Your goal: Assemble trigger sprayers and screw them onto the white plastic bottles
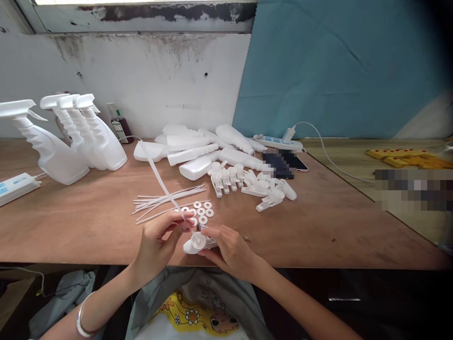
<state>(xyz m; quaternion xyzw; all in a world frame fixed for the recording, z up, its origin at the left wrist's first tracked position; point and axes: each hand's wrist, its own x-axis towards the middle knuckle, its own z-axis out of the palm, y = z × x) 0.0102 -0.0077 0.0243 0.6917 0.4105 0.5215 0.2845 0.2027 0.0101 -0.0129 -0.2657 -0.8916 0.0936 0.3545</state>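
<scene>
Near the table's front edge, my right hand (230, 248) grips a white spray head (198, 241), its round collar facing up. My left hand (159, 238) pinches a long thin white tube (161, 182) close to its lower end. That end meets the collar, though I cannot tell how deep it sits. The tube slants up and away to the left. Just beyond my fingers lie several white ring washers (201, 211). Several more thin tubes (152, 200) lie in a loose bunch to their left. A thin metal-tipped tool (246, 238) shows partly behind my right hand.
White spray bottles with heads (102, 137) stand at left. Several headless bottles (201, 153) lie piled at the back, with loose spray heads (228, 177) in front. Phones (299, 160), a power strip (276, 141) and a dark sauce bottle (121, 126) are near the wall.
</scene>
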